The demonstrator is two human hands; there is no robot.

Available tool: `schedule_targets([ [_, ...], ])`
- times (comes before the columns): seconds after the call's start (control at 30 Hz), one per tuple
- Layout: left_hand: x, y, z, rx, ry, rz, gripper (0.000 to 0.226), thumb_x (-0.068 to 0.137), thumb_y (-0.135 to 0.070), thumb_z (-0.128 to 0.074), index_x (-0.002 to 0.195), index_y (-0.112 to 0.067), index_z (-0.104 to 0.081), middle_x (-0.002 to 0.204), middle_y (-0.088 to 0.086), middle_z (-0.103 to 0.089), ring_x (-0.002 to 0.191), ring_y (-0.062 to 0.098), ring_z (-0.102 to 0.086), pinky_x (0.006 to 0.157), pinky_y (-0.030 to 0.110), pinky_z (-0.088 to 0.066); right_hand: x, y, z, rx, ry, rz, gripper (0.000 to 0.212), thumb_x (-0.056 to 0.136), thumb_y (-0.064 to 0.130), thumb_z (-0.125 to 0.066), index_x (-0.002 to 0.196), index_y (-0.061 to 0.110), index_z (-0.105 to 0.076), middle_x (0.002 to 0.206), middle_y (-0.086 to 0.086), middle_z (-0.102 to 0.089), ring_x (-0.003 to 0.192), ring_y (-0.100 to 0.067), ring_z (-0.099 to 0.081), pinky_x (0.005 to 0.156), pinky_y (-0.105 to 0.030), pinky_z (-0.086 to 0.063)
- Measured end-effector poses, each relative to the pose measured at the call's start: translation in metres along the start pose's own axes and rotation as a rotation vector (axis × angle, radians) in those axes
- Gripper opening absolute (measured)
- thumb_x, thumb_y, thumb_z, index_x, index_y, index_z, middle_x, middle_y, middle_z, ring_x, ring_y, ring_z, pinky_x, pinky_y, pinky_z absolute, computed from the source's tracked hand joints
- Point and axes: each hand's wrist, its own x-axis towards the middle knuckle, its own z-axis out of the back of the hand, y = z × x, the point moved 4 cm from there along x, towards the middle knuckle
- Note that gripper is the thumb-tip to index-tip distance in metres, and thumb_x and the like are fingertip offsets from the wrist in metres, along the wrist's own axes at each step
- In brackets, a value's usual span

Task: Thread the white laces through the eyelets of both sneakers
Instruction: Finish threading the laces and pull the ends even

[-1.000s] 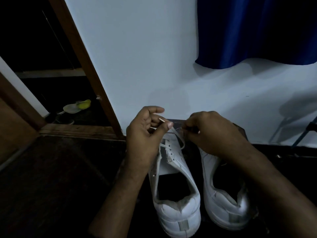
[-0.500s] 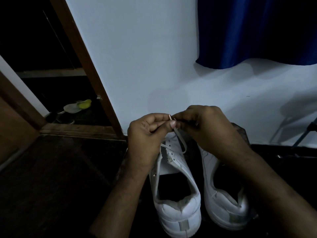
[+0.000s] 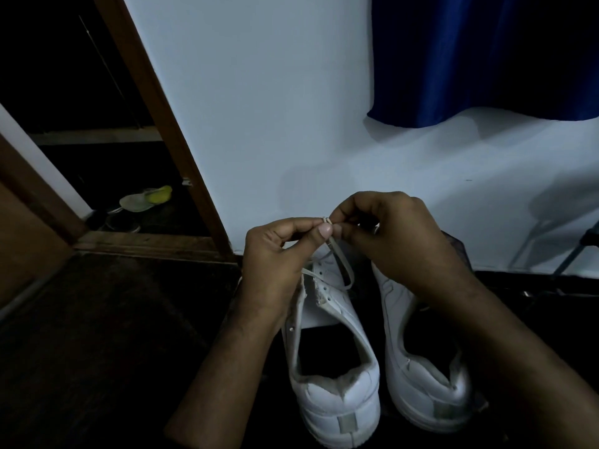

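Both hands — left (image 3: 275,251), right (image 3: 385,234) — are pinching the lace (image 3: 343,267) ends above the left sneaker (image 3: 337,367); lacing looks barely begun — next, feeding a tip into an eyelet.

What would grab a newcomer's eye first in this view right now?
Two hands meeting at centre: the left hand and right hand both pinch the white lace above the left sneaker. The right sneaker stands beside it on the dark floor. A blue curtain hangs at upper right.
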Motion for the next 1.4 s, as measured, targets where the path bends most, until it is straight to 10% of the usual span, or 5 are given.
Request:
schedule_targets([
  [0.4, 0.0002, -0.0042, 0.0005, 0.204, -0.008, -0.101, 0.005, 0.092, -0.018, -0.077, 0.091, -0.016, -0.081, 0.087, -0.004, -0.079, 0.083, 0.018, -0.075, 0.079, 0.049, -0.061, -0.0015, 0.0037, -0.0019, 0.157, 0.057, -0.037, 0.006, 0.087, 0.021, -0.076, 0.089, 0.027, -0.076, 0.074, 0.011, -0.073, 0.063, 0.0, -0.064, 0.06, -0.009, -0.046],
  [0.93, 0.0006, -0.0017, -0.0018, -0.027, 0.092, 0.053, 0.007, 0.093, -0.017, -0.072, 0.09, -0.016, -0.078, 0.095, 0.003, -0.08, 0.089, 0.012, -0.071, 0.077, 0.02, -0.052, -0.0017, 0.0074, -0.003, 0.107, 0.052, 0.077, 0.014, 0.092, 0.024, -0.072, 0.1, 0.036, -0.072, 0.083, 0.014, -0.07, 0.07, -0.009, -0.063, 0.062, -0.014, -0.046],
  [1.4, 0.001, 0.0011, -0.0004, -0.177, 0.087, 0.089, 0.016, 0.077, -0.016, -0.077, 0.091, -0.01, -0.079, 0.094, 0.01, -0.08, 0.09, 0.019, -0.075, 0.078, 0.024, -0.057, -0.0026, 0.007, -0.0031, 0.166, 0.021, 0.066, 0.007, 0.091, 0.026, -0.072, 0.094, 0.032, -0.074, 0.083, 0.014, -0.071, 0.058, -0.012, -0.059, 0.058, -0.021, -0.047],
])
